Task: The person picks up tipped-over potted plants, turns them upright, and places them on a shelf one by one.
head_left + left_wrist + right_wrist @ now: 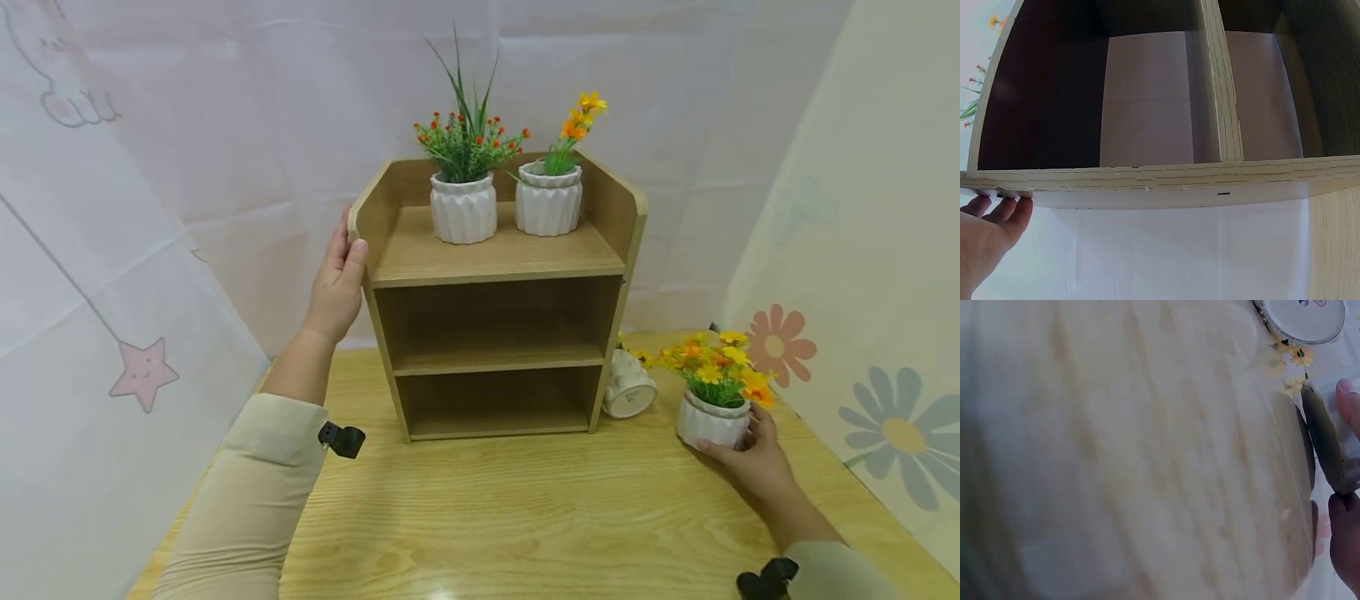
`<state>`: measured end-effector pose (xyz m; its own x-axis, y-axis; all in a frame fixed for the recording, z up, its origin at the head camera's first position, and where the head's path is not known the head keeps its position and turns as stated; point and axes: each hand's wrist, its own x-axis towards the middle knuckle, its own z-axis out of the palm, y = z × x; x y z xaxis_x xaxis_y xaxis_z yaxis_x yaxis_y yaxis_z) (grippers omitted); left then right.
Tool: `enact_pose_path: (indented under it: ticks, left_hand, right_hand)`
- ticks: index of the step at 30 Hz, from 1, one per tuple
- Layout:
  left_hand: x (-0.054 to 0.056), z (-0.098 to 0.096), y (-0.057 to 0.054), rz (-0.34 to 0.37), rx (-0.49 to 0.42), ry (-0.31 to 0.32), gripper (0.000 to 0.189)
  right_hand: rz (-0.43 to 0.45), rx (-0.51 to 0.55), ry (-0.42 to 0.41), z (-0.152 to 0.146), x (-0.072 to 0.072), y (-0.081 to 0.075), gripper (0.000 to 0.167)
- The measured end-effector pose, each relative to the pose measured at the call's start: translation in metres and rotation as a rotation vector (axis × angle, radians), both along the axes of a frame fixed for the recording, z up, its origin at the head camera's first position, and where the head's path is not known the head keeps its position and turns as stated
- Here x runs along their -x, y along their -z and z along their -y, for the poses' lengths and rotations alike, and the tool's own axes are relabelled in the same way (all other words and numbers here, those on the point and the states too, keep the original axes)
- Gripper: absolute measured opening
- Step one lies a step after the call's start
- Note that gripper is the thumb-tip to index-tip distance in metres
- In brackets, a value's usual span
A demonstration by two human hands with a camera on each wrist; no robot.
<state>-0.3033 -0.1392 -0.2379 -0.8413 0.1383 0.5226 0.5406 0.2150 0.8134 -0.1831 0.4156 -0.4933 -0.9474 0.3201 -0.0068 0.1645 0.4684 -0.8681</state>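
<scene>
A small wooden shelf [498, 273] stands on the table, with two open compartments below its top. My left hand [336, 287] lies against the outer face of its left side panel, fingers extended upward; the left wrist view shows those fingertips [1019, 212] touching the panel near its edge. At the right, my right hand [759, 467] grips a white ribbed flowerpot [712, 421] with yellow and orange flowers, thumb in front and fingers round its side. The right wrist view catches the pot's base [1324, 434] tilted between thumb and fingers.
On the shelf's top stand a white pot [463, 210] with red-flowered greenery and another white pot [548, 202] with orange-yellow flowers. A further white pot [628, 387] lies on its side against the shelf's right. Printed cloth walls [795, 208] border the wooden table [510, 508].
</scene>
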Motion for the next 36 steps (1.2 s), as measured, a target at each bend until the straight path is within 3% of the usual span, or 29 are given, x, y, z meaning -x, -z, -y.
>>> enact_pose_path:
  ticks: [3,8,13,16,29,32,36]
  left_hand:
    - [0.0,0.001,-0.001,0.002,0.005,-0.005,0.056]
    - [0.0,0.0,0.0,-0.001,0.012,-0.004,0.057]
    - [0.0,0.0,0.0,-0.004,0.006,-0.016,0.056]
    - [-0.001,0.0,-0.001,-0.009,0.002,-0.011,0.056]
    - [-0.002,0.0,-0.001,-0.005,0.018,-0.004,0.056]
    - [-0.001,0.0,0.0,-0.005,0.02,-0.001,0.056]
    - [-0.001,0.0,0.0,-0.012,0.016,0.005,0.058]
  right_hand:
    - [-0.007,0.028,-0.003,0.002,0.002,0.002,0.115]
    - [-0.001,-0.012,0.002,0.002,0.002,0.005,0.113]
    - [0.033,-0.168,-0.031,0.001,0.004,0.003,0.108]
    - [0.005,-0.209,-0.045,0.002,0.005,0.003,0.105]
    - [-0.096,-0.146,-0.026,0.008,0.001,0.003,0.095]
    - [-0.12,-0.136,-0.012,0.011,0.001,0.002,0.101]
    - [-0.063,-0.081,0.019,0.013,0.002,0.0,0.112]
